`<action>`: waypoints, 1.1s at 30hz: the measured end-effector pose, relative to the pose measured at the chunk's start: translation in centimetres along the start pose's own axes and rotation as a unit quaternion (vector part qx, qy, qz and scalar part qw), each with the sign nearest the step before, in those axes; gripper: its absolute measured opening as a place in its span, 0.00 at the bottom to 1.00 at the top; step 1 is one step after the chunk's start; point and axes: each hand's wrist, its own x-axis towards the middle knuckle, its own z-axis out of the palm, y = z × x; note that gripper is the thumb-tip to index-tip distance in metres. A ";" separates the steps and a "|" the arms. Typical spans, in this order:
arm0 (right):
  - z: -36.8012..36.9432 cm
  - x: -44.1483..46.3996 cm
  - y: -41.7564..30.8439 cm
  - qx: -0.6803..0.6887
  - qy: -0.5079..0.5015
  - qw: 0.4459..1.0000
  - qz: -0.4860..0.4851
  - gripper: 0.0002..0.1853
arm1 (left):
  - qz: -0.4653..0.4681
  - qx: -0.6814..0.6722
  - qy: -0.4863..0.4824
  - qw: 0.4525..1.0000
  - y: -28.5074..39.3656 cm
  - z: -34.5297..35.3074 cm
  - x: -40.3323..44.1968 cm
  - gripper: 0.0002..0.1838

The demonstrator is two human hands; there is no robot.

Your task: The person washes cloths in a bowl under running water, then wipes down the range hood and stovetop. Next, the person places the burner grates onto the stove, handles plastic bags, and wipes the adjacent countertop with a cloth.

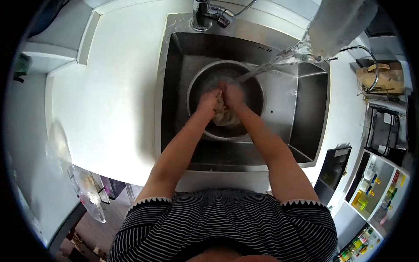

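A: In the head view, what sits in the wide rectangular stainless-steel sink (279, 126)?
B: A round silver metal basin (189, 94) — a clear stream of water (262, 69) slants down to it, and a pale, limp, cloth-like piece (224, 118) hangs within its rim.
A: And the hands?
B: The left hand (209, 102) curls around the piece; the right hand (232, 94) is against it — too blurred to tell its grip.
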 end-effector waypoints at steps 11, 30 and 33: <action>0.1 -1.4 3.0 0.111 0.086 0.986 0.095 0.10 | 0.007 0.012 -0.018 1.000 -1.0 -3.2 1.9 0.31; -0.9 -4.9 3.6 0.182 -0.079 0.980 -0.035 0.18 | 0.157 0.400 0.046 0.902 -1.6 -2.4 2.2 0.32; -1.1 -4.8 -0.1 0.283 0.051 0.957 0.044 0.18 | -0.001 0.017 -0.045 0.999 -0.2 -1.4 -0.1 0.29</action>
